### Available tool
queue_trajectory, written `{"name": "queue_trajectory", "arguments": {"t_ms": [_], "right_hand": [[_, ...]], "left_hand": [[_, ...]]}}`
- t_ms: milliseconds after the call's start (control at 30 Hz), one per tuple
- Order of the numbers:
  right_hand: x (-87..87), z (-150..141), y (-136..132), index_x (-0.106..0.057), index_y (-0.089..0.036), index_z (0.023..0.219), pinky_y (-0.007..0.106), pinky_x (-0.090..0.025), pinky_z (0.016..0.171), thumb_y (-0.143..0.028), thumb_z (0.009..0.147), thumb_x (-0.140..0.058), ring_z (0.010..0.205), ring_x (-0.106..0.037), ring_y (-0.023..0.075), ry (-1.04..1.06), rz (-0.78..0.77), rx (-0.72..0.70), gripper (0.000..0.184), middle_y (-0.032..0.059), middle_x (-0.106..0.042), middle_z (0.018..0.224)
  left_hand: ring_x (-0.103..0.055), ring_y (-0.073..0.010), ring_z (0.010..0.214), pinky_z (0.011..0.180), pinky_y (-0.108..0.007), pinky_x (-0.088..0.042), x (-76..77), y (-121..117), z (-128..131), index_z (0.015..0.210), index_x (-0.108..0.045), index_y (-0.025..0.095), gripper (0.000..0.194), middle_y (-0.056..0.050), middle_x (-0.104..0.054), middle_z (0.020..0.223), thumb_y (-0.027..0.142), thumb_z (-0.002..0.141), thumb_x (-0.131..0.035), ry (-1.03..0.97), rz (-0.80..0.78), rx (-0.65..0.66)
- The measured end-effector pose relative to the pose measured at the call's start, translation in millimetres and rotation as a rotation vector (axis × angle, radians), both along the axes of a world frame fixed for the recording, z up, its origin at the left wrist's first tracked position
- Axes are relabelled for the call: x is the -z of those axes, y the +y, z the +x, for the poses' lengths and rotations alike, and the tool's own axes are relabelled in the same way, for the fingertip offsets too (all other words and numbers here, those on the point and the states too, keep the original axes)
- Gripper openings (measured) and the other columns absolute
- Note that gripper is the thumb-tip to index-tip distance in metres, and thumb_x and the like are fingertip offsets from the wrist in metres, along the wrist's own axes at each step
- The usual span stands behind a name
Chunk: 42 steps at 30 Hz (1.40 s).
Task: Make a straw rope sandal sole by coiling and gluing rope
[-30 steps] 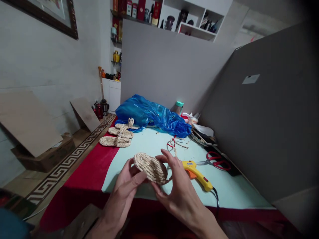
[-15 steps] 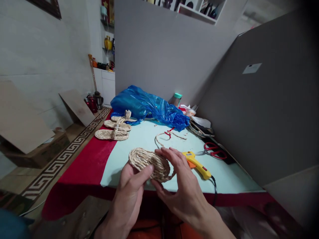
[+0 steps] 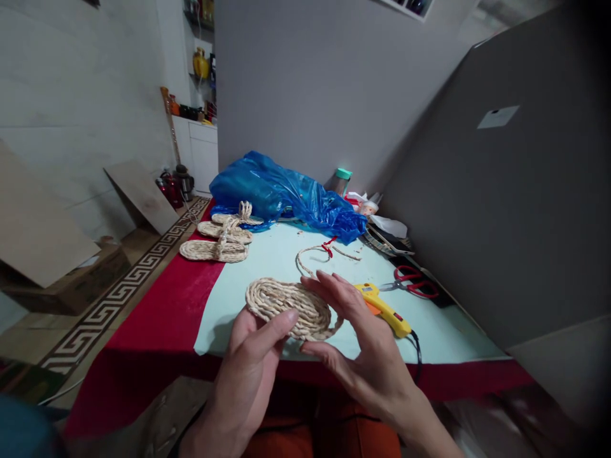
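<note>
My left hand (image 3: 260,346) grips a woven straw sandal sole (image 3: 281,299), an oval coil of twisted straw rope, with the thumb pressed on its upper face. The sole is tilted above the near edge of the table. My right hand (image 3: 360,331) curves round the sole's right end, fingers at the far edge and thumb at the near edge. Beside it, a loose rope end (image 3: 338,327) bends away from the coil. Close to my right hand lies a yellow glue gun (image 3: 391,316), its orange trigger partly hidden by my fingers.
Several straw sandals (image 3: 212,250) stand in a row at the left. A blue plastic bag (image 3: 281,191) lies at the back. Red-handled scissors (image 3: 415,282) rest at the right, near a tray (image 3: 389,242). A rope piece (image 3: 305,251) with red string lies mid-table. Grey panels (image 3: 501,210) bound the table.
My right hand has shifted slightly right, its thumb and fingers wider apart around the sole's end. The sole appears turned a little flatter. The camera view has tipped down somewhat.
</note>
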State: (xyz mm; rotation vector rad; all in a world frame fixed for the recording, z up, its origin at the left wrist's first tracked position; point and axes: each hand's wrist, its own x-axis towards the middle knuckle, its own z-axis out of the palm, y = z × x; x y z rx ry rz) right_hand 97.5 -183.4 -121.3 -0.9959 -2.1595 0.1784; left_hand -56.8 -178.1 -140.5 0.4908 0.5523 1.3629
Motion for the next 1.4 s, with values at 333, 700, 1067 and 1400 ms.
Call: {"name": "queue_trajectory", "arguments": {"t_ms": [333,700,1067,1400], "right_hand": [[0.5,5,15,-0.028,-0.024,0.149,0.026,-0.016,0.121,-0.042,0.091,-0.066,0.143,-0.029,0.0099,0.089,0.022,-0.034,0.071,-0.0007,-0.058,0.137],[4.4,64,45,-0.025,-0.024,0.151,0.033,-0.018,0.122,-0.043,0.093,-0.063,0.145,-0.024,0.0135,0.152,-0.1,-0.13,0.073,-0.0014,-0.05,0.145],[6.5,133,59,-0.023,-0.025,0.152,0.025,-0.026,0.12,-0.044,0.094,-0.061,0.137,-0.04,0.0111,0.233,-0.076,-0.091,0.071,-0.0001,-0.053,0.142],[-19.1,172,85,-0.046,-0.03,0.138,0.02,-0.045,0.104,-0.022,0.099,-0.053,0.126,-0.05,0.0116,0.19,-0.075,0.082,0.041,-0.0006,-0.054,0.136]], "left_hand": [[-0.064,-0.0252,0.114,0.092,-0.033,-0.053,-8.1,5,-1,0.128,-0.063,0.024,0.049,-0.004,-0.073,0.118,0.012,0.081,-0.07,0.052,-0.041,0.033],[-0.061,-0.0293,0.119,0.096,-0.037,-0.053,-24.3,34,41,0.129,-0.062,0.025,0.052,-0.005,-0.073,0.119,0.014,0.079,-0.071,0.136,-0.151,0.068],[-0.067,-0.0315,0.11,0.101,-0.045,-0.047,-42.3,63,101,0.142,-0.044,0.022,0.071,-0.01,-0.074,0.116,0.009,0.078,-0.072,0.252,-0.182,0.233],[-0.067,-0.0263,0.1,0.085,-0.037,-0.054,-53.7,128,123,0.114,-0.05,0.013,0.033,-0.014,-0.069,0.109,0.021,0.084,-0.058,0.976,0.349,0.298]]}}
